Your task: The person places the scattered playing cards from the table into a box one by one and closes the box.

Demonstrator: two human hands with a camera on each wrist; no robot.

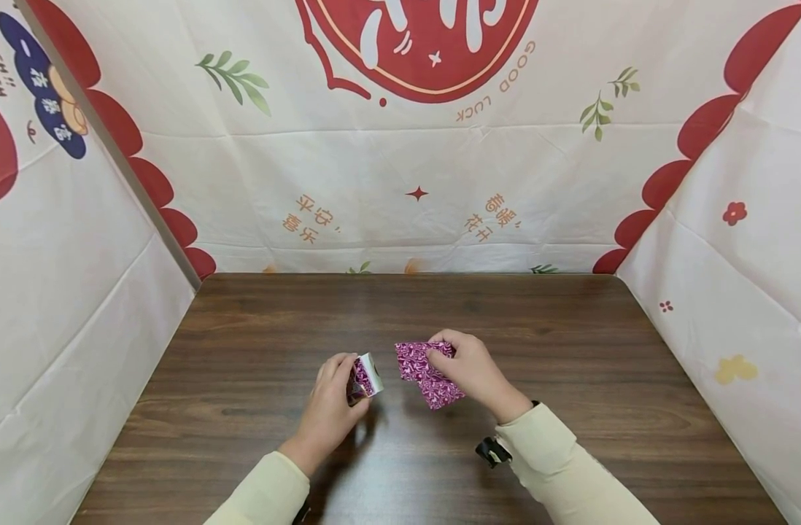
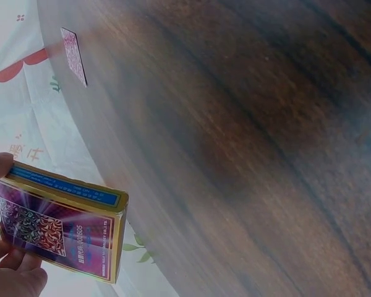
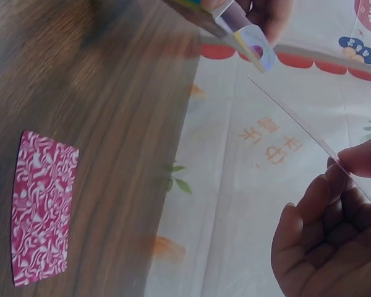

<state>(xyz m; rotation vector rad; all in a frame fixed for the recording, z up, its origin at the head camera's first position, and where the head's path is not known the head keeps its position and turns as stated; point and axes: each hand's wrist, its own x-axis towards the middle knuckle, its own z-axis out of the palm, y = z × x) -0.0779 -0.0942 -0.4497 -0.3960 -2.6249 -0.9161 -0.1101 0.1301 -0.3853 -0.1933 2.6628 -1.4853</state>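
Observation:
My left hand (image 1: 324, 408) grips a small card box (image 1: 363, 378) between thumb and fingers, held above the table. In the left wrist view the box (image 2: 62, 226) shows purple faces, gold edges and a blue strip. A pale end of the box points towards my right hand (image 1: 469, 368). That hand pinches a playing card (image 1: 410, 359) with a magenta-and-white swirl back; the right wrist view shows this card (image 3: 297, 120) nearly edge-on. Lower down, a second card (image 1: 442, 391) with the same back lies on the table, partly covered by the held one in the head view.
A dark brown wooden table (image 1: 262, 313) spreads under both hands. White printed cloth (image 1: 374, 168) with red scallops stands behind the far edge and along both sides. A black strap piece (image 1: 493, 452) hangs at the right wrist.

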